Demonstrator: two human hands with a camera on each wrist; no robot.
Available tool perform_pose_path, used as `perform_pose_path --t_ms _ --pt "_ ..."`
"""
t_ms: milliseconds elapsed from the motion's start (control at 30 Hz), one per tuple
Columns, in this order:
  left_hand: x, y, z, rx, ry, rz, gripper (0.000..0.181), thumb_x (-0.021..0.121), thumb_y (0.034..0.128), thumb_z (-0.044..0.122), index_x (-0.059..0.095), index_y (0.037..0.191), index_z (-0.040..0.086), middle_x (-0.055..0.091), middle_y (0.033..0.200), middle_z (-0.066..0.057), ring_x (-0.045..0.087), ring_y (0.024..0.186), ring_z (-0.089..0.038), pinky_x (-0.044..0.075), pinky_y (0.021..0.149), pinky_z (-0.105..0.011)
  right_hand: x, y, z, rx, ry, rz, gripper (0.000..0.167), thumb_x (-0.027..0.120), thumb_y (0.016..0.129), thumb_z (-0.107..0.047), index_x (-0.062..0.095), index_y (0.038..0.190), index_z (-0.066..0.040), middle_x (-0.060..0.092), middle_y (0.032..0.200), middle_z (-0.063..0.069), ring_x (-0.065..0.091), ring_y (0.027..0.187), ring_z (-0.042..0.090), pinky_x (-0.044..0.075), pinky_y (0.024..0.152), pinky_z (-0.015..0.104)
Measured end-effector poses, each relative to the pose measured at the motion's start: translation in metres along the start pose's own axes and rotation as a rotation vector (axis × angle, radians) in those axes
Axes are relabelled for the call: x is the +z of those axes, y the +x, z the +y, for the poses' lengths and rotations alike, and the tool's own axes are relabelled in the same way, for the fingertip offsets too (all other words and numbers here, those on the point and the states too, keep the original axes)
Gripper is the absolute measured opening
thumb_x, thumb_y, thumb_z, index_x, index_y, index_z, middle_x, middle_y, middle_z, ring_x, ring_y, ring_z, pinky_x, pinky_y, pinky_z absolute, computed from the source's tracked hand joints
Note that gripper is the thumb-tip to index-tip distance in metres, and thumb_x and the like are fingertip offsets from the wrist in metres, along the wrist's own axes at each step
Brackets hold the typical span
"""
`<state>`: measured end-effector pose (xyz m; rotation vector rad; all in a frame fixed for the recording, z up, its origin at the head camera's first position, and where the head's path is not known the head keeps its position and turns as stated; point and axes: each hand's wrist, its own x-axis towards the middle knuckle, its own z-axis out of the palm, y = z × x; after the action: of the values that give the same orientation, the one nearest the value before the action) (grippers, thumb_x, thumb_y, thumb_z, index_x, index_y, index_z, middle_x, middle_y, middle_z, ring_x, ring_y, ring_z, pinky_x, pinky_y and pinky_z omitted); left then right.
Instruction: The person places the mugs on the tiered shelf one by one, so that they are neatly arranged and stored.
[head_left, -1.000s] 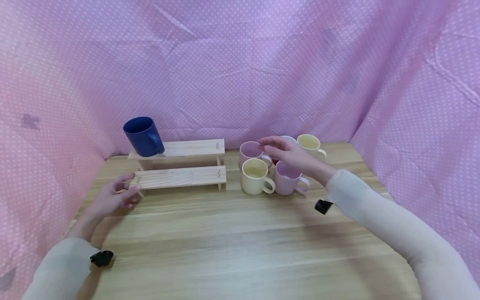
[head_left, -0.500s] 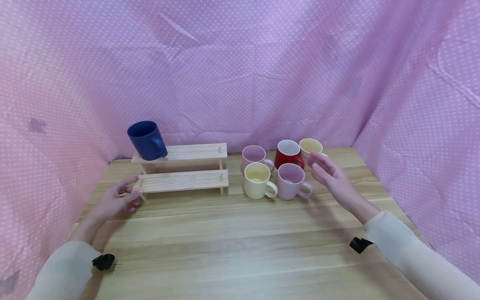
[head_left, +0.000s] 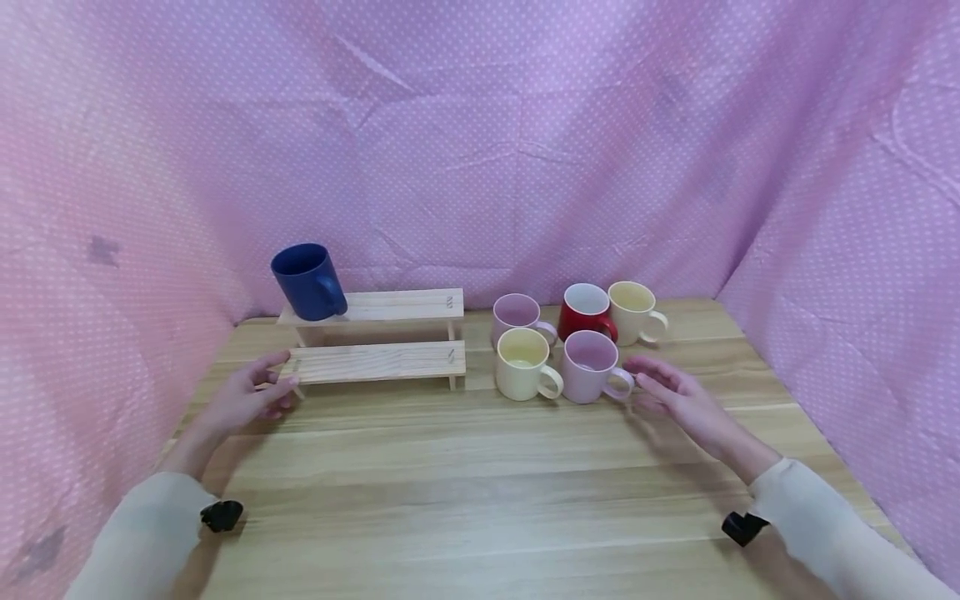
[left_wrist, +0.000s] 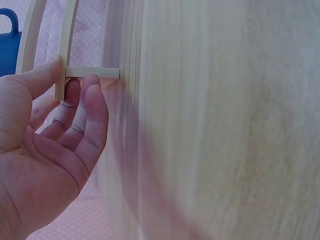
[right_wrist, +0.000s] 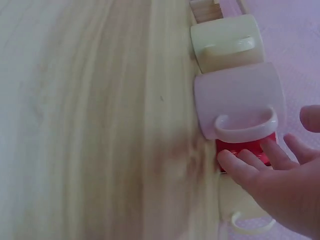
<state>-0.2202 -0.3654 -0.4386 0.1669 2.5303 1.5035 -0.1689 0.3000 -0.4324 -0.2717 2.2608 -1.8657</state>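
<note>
My left hand (head_left: 243, 400) pinches the left end of the lower wooden shelf (head_left: 382, 361); in the left wrist view the thumb lies on the board's end (left_wrist: 60, 87) and the fingers curl beneath it. My right hand (head_left: 693, 408) is beside the handle of the front pink mug (head_left: 588, 371), holding nothing, its fingers spread; whether it touches the handle I cannot tell. In the right wrist view, the fingers (right_wrist: 240, 169) are near that pink mug (right_wrist: 240, 97) and in front of the red mug. A blue mug (head_left: 311, 287) stands on the upper shelf's (head_left: 397, 305) left end.
Left of the front pink mug stands a cream mug (head_left: 517, 375). Behind them are another pink mug (head_left: 510, 317), a red mug (head_left: 577, 323) with a white inside and a second cream mug (head_left: 628, 321). Pink dotted cloth (head_left: 480, 208) hangs around the wooden table (head_left: 480, 500).
My right hand has moved away from above the back mugs, to the right and down beside the front pink mug's handle. My left hand keeps its hold on the lower shelf. The view has shifted slightly.
</note>
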Motion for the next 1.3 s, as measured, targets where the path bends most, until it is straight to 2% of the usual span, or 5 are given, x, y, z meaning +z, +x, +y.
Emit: perform_pose_path --t_ms 267,467,800,1033,1300 --pt "0.0 0.0 0.0 -0.029 -0.003 -0.012 0.073 0.06 0.1049 0.02 0.017 0.158 -0.005 0.053 0.109 -0.021 0.066 0.08 -0.015 0.06 0.066 -0.034 0.007 0.004 0.011 0.069 0.006 -0.053 0.059 0.055 0.107 -0.021 0.03 0.154 0.005 0.038 0.15 0.033 0.055 0.125 0.016 0.051 0.101 0.045" --pt "-0.001 0.003 0.001 -0.024 -0.002 -0.012 0.072 0.059 0.105 0.018 0.017 0.158 -0.006 0.052 0.108 -0.018 0.066 0.08 -0.014 0.06 0.066 -0.033 0.007 0.008 0.013 0.118 -0.008 -0.095 0.057 0.054 0.107 -0.02 0.034 0.148 0.015 0.039 0.148 0.035 0.053 0.124 0.013 0.049 0.104 0.039" --pt "-0.001 0.001 0.001 -0.046 0.015 -0.017 0.075 0.061 0.1045 0.023 0.017 0.159 -0.005 0.054 0.108 -0.019 0.067 0.082 -0.016 0.06 0.067 -0.034 0.015 0.016 0.003 0.194 -0.082 -0.083 0.057 0.055 0.107 -0.029 0.045 0.143 0.014 0.052 0.143 0.026 0.056 0.123 0.018 0.048 0.105 0.035" --pt "-0.007 -0.003 -0.003 -0.024 0.018 0.002 0.075 0.062 0.1041 0.023 0.019 0.159 -0.005 0.056 0.109 -0.019 0.068 0.082 -0.017 0.061 0.067 -0.035 0.022 0.023 0.001 0.182 0.025 -0.04 0.051 0.057 0.106 -0.025 0.049 0.137 0.015 0.063 0.131 0.019 0.063 0.114 0.015 0.048 0.105 0.041" --pt "0.0 -0.004 0.001 -0.016 -0.004 0.004 0.073 0.06 0.1047 0.023 0.019 0.159 -0.004 0.053 0.109 -0.02 0.068 0.083 -0.017 0.061 0.067 -0.035 0.017 0.019 0.005 0.164 0.04 -0.038 0.051 0.057 0.106 -0.023 0.049 0.138 0.015 0.064 0.13 0.016 0.064 0.113 0.014 0.05 0.102 0.039"
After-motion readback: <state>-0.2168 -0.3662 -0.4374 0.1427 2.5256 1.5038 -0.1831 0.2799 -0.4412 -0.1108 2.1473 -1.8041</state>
